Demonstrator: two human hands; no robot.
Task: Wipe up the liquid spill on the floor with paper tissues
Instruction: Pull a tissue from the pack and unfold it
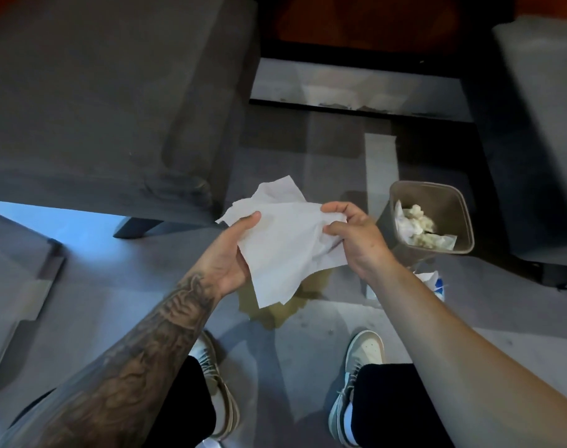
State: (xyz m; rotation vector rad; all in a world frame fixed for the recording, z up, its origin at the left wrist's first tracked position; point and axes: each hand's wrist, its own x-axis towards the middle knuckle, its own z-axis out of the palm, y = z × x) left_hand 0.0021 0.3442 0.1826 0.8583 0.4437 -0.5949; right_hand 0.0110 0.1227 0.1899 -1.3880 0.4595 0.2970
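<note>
White paper tissues (pixel 285 240) hang spread out in the air above the floor, held by both hands. My left hand (pixel 230 253) grips their left edge with the thumb on top. My right hand (pixel 353 237) pinches their right edge. Below them a yellowish liquid spill (pixel 275 313) lies on the grey floor, partly hidden by the tissues, just ahead of my two shoes.
A brown waste bin (pixel 460 218) holding crumpled used tissues stands right of my hands. A white and blue tissue pack (pixel 435 281) lies by my right forearm. A grey sofa (pixel 107 101) fills the upper left, another seat (pixel 541 124) the right, a low shelf (pixel 356 88) behind.
</note>
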